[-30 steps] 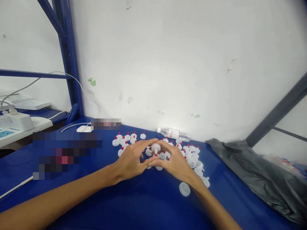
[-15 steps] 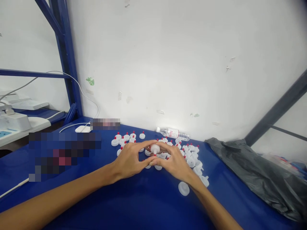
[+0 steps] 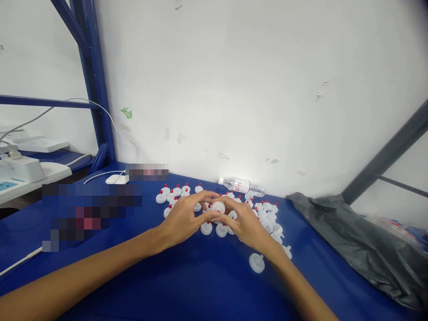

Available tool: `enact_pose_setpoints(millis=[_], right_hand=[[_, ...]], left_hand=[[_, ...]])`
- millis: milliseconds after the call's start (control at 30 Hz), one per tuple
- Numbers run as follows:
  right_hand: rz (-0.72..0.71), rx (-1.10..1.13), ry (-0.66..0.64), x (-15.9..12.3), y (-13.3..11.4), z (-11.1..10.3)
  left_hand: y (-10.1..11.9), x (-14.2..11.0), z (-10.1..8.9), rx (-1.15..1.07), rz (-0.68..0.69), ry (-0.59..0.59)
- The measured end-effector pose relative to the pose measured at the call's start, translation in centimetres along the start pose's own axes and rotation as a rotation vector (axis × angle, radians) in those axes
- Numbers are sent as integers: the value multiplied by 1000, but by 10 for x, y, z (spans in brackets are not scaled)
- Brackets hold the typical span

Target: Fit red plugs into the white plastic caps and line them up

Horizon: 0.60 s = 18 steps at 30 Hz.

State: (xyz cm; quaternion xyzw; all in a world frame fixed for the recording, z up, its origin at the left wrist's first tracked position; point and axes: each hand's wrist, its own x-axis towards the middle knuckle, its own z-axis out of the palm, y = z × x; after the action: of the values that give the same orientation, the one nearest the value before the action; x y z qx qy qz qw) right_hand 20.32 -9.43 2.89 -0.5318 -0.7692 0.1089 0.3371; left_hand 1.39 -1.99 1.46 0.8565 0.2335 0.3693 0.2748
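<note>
Between my two hands, above the blue table, is a white nozzle cap (image 3: 218, 207) like those lying around it. My left hand (image 3: 182, 218) holds it from the left with thumb and fingertips. From the right, the thumb and fingers of my right hand (image 3: 245, 223) close on the same cap. Its spout is mostly hidden at the fingertips. Under and behind the hands stand several white nozzle caps with red tips (image 3: 206, 228). Right of my right hand lie several caps without red tips, and one such cap (image 3: 257, 263) sits apart near my right forearm.
A clear plastic bottle (image 3: 242, 186) lies on its side against the wall. Dark grey plastic sheeting (image 3: 351, 245) covers the table's right side. At left are a white device (image 3: 117, 179) with a cable, blurred-out objects, and a blue metal frame post (image 3: 95, 89).
The cap has turned between my fingers: its spout and red tip, plain before, are now mostly hidden. Both hands have shifted slightly and keep hold of it.
</note>
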Motion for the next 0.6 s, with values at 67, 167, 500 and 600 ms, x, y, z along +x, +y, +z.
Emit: enact_pose_setpoints(millis=[67,167,500,600], right_hand=[[-11,-48,56,1,4,-7],[33,-152,231,2,17,-22],[381,-408,518,-11,103,-61],[428,-490,500,-14,125,-61]], left_hand=[[-1,1,0,30,-11,20],[-5,1,-2,166,10,41],[-20,-4,-4,687,212,-362],[-19,-6,-4,691,223,-390]])
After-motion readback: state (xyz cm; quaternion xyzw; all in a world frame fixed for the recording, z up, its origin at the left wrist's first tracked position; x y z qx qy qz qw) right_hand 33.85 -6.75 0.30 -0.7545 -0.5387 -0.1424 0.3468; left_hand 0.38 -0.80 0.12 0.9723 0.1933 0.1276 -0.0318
